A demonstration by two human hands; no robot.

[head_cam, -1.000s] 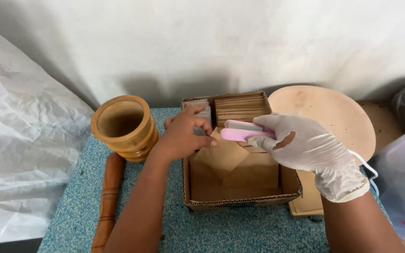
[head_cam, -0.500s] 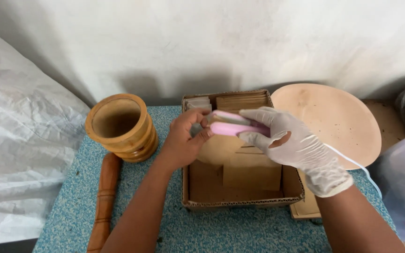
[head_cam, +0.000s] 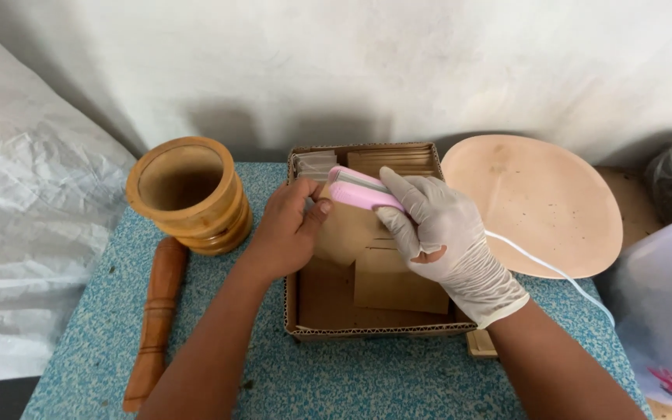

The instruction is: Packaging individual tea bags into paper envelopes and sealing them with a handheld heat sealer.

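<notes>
Gripped in the gloved right hand (head_cam: 445, 233), a pink handheld sealer (head_cam: 361, 189) is pressed closed on the top edge of a brown paper pouch (head_cam: 348, 232), above the open cardboard box (head_cam: 367, 330). Left hand (head_cam: 289, 229), bare, pinches the pouch's left edge, thumb touching the sealer's end. To the left stand a wooden mortar (head_cam: 188, 194) and a pestle (head_cam: 157, 311); a round peach plate (head_cam: 538, 202) lies right of the box
</notes>
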